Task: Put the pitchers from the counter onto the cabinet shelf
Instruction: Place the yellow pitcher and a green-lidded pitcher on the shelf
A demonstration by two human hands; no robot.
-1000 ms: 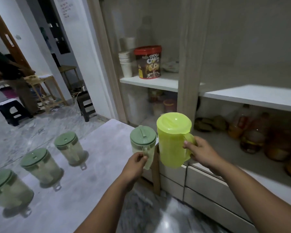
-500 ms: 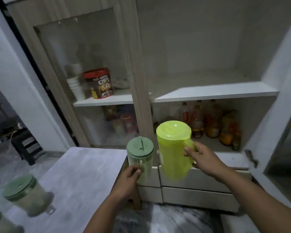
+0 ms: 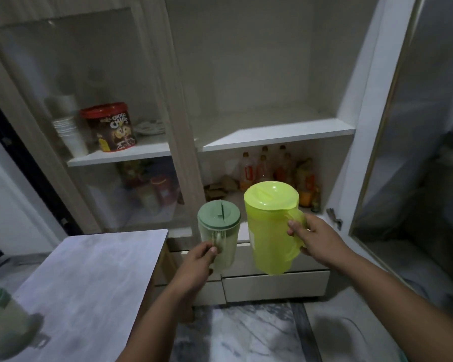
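My left hand (image 3: 198,259) grips the handle of a small clear pitcher with a dull green lid (image 3: 219,231). My right hand (image 3: 314,240) holds a taller lime-yellow pitcher (image 3: 270,231) by its handle. Both pitchers hang upright in the air in front of the open cabinet, below its bare white shelf (image 3: 277,137). Another green-lidded pitcher (image 3: 3,325) stands on the grey counter (image 3: 89,283) at the lower left, cut off by the frame edge.
The cabinet's right door (image 3: 413,152) stands open. The lower shelf holds several bottles (image 3: 272,168). Behind the shut left glass door sit a Choco Chips tub (image 3: 110,126) and stacked white cups (image 3: 68,131). Drawers (image 3: 272,286) lie below.
My view has swung right from the counter toward the cabinet. The other counter pitchers slid out of view at the left. Both hands keep their pitchers, now nearer the open cabinet.
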